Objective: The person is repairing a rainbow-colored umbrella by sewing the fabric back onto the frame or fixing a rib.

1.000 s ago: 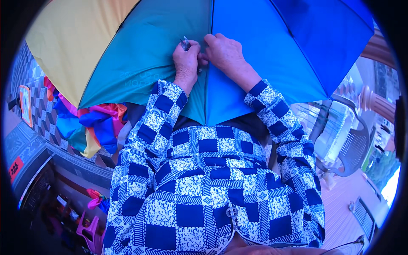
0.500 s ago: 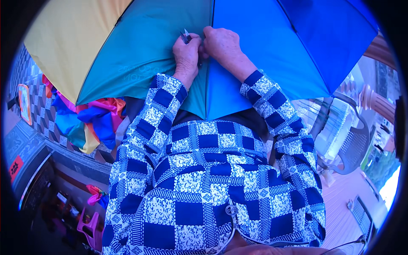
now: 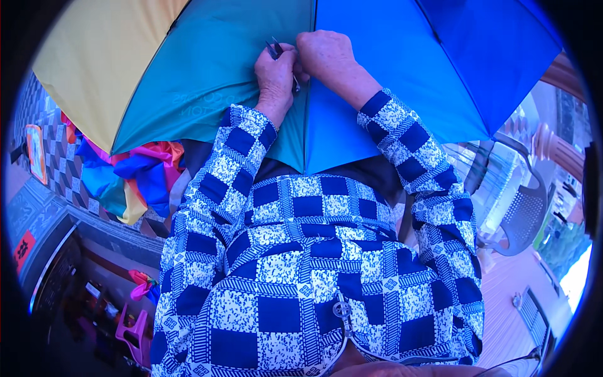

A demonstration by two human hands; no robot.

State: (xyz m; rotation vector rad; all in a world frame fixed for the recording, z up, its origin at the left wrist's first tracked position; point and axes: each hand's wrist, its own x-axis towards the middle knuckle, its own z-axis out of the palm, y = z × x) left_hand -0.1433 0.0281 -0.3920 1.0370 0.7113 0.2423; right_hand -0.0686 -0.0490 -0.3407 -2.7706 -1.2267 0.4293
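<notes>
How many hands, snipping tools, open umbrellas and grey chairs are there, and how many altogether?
Hands: 2, a left hand and a right hand
Snipping tool: 1
Open umbrella: 1
Grey chair: 1
Total: 5

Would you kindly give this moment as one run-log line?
left hand: gripping pointed metal tool; right hand: close beside left hand; umbrella canopy: spread open, multicoloured; colourful fabric: heaped at left

A wide umbrella canopy (image 3: 389,81) of yellow, green, light-blue and dark-blue fabric panels lay spread, creased in the green, where small pointed metal snips (image 3: 274,49) jutted upward, tips parted, from the left hand (image 3: 275,76).
</notes>
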